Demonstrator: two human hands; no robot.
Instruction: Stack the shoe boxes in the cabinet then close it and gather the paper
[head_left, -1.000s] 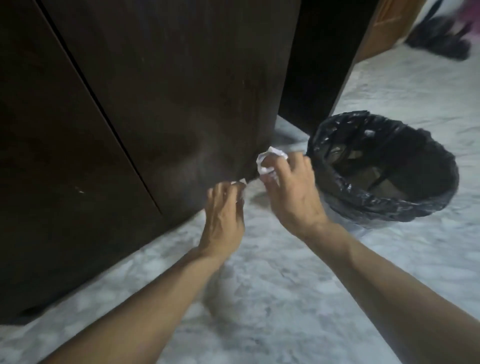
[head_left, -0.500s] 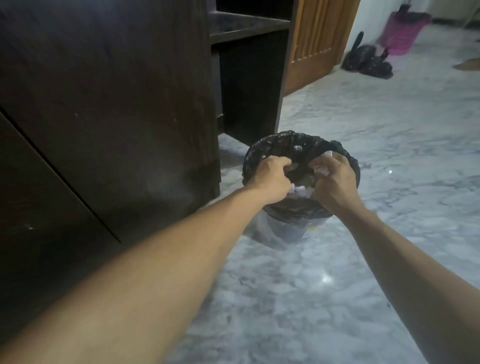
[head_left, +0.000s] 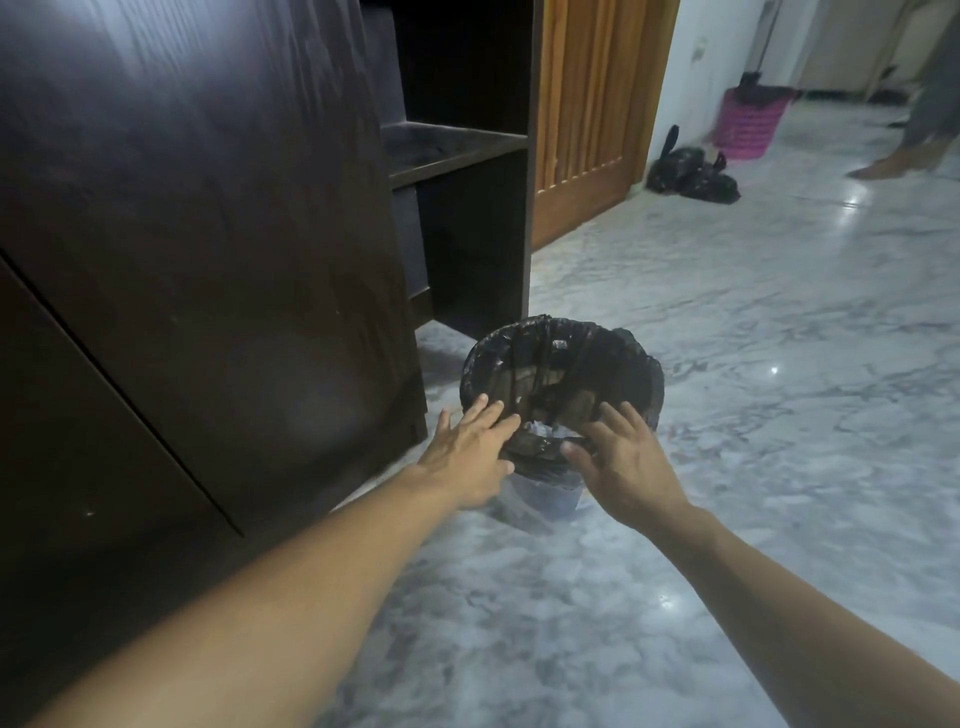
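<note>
Our left hand (head_left: 470, 457) and right hand (head_left: 626, 462) hover spread, holding nothing, over the bin (head_left: 561, 374); crumpled paper (head_left: 540, 430) inside looks light and soft, easily pinched anywhere.

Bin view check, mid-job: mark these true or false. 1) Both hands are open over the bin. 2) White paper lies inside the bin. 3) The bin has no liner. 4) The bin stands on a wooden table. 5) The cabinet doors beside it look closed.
1) True: the left hand and right hand are spread open over the bin, holding nothing.
2) True: crumpled white paper shows inside.
3) False: a black bag lines it, folded over the rim.
4) False: it stands on the marble floor.
5) True: the cabinet doors show only a thin seam.
</note>
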